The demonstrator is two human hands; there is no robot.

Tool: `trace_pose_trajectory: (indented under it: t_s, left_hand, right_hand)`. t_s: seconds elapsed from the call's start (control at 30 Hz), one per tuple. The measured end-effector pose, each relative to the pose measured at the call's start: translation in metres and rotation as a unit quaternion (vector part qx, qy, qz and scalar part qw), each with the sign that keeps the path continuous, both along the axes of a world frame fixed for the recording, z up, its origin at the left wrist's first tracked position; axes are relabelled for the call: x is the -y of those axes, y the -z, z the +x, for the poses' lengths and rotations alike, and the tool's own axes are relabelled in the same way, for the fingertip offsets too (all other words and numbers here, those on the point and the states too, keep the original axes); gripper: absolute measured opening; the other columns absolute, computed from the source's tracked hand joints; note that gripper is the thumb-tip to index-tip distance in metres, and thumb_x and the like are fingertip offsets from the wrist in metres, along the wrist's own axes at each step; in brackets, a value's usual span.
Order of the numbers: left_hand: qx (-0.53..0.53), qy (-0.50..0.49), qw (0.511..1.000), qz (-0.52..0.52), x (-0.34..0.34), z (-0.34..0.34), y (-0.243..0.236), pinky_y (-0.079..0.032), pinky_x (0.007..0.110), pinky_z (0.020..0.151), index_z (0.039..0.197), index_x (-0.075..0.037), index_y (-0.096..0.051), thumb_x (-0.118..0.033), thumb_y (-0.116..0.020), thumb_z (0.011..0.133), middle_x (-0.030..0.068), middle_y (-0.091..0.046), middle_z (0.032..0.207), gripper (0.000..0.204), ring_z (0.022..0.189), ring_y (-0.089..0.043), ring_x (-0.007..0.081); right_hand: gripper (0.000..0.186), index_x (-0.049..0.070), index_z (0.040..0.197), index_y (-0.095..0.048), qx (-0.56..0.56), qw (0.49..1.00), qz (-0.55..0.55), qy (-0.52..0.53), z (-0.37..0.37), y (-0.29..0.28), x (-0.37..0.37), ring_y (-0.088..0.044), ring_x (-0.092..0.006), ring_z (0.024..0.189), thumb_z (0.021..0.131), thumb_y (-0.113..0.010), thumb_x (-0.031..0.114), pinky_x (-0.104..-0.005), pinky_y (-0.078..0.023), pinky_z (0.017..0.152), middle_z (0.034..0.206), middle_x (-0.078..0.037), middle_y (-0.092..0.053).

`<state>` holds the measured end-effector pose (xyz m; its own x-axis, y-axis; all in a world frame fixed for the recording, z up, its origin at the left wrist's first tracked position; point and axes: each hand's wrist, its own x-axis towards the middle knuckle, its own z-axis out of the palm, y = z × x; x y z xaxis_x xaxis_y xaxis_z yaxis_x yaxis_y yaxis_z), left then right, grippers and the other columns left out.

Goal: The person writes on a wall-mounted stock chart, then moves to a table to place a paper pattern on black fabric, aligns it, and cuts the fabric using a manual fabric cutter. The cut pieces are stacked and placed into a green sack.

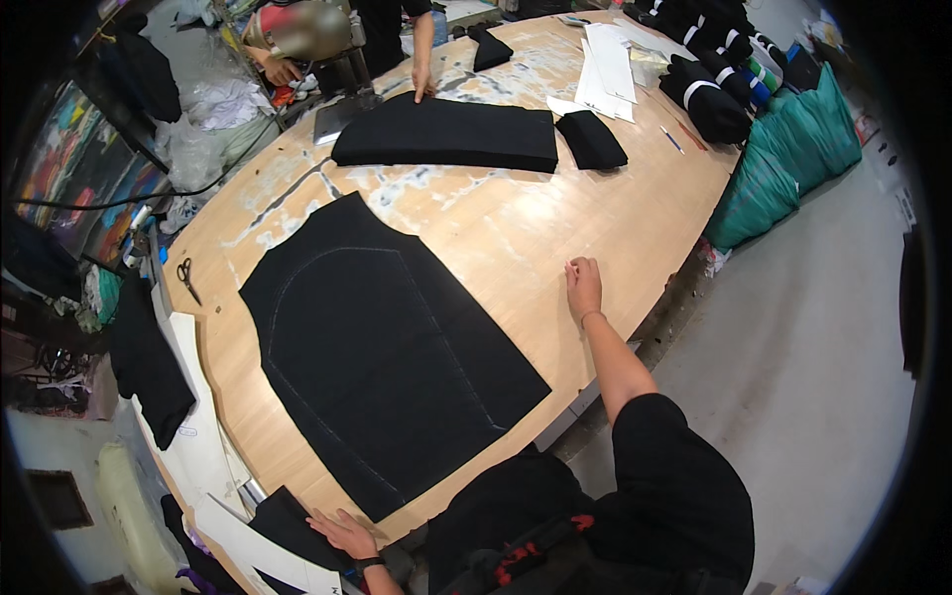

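A large black cut fabric panel (347, 347), marked with thin pale chalk lines, lies flat on the wooden table (496, 238) in front of me. My left hand (344, 535) is open at the near left edge, fingers spread, resting against a small dark fabric piece (293, 526). Out to the right of the panel, my right hand (585, 283) is over bare wood with its fingers curled together. Whatever it may hold is too small to make out.
Across the table, another person's hand (422, 84) touches a thick black fabric stack (446, 134). A smaller black bundle (592, 140) and white paper patterns (607, 71) lie beside it. Scissors (187, 281) rest at the left edge; a green sack (783, 164) stands off the right edge.
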<state>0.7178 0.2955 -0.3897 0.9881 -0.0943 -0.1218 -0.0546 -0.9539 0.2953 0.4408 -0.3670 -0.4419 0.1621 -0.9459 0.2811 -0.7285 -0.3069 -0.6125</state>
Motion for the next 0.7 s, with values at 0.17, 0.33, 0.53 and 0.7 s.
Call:
trace_pose_trajectory:
  t_s: [0.17, 0.33, 0.53, 0.7]
  left_hand:
    - [0.076, 0.103, 0.978, -0.163, 0.024, -0.023, 0.000, -0.028, 0.057, 0.124, 0.157, 0.004, -0.042, -0.033, -0.053, 0.110, 0.0313, -0.024, 0.169, 0.060, 0.157, -0.027, 0.0466]
    - [-0.076, 0.198, 0.911, -0.353, 0.107, -0.040, -0.028, -0.055, 0.036, 0.093, 0.141, -0.003, -0.061, -0.017, -0.066, 0.103, 0.0178, -0.054, 0.142, 0.041, 0.121, -0.063, 0.0263]
    - [-0.371, 0.360, 0.672, -0.531, 0.241, -0.071, -0.153, -0.055, 0.028, 0.087, 0.121, -0.001, -0.071, -0.010, -0.066, 0.104, 0.0081, -0.072, 0.107, 0.019, 0.098, -0.068, 0.0132]
    - [-0.542, 0.559, 0.220, -0.588, 0.323, -0.168, -0.296, -0.051, 0.045, 0.095, 0.116, 0.001, -0.067, -0.033, -0.054, 0.110, 0.0203, -0.066, 0.115, 0.037, 0.105, -0.065, 0.0319]
  right_hand:
    - [0.020, 0.002, 0.104, -0.061, 0.158, 0.984, 0.073, 0.048, 0.011, 0.000, -0.135, -0.063, -0.0319, 0.078, 0.107, -0.062, 0.022, -0.0407, -0.052, 0.074, 0.086, -0.017, -0.063]
    - [0.017, 0.000, 0.101, -0.065, 0.099, 0.984, 0.065, -0.132, -0.025, -0.025, -0.280, -0.065, -0.0369, 0.084, 0.105, -0.066, 0.017, -0.0435, -0.052, 0.072, 0.094, -0.019, -0.063]
    - [0.018, 0.002, 0.097, -0.066, 0.167, 0.958, 0.223, 0.070, -0.065, -0.021, -0.310, -0.066, -0.0283, 0.072, 0.100, -0.073, 0.018, -0.0392, -0.052, 0.067, 0.086, -0.016, -0.067]
    - [0.021, 0.003, 0.093, -0.065, 0.201, 0.960, 0.167, 0.100, -0.114, -0.010, -0.271, -0.060, -0.0188, 0.065, 0.100, -0.073, 0.020, -0.0351, -0.050, 0.062, 0.076, -0.011, -0.063]
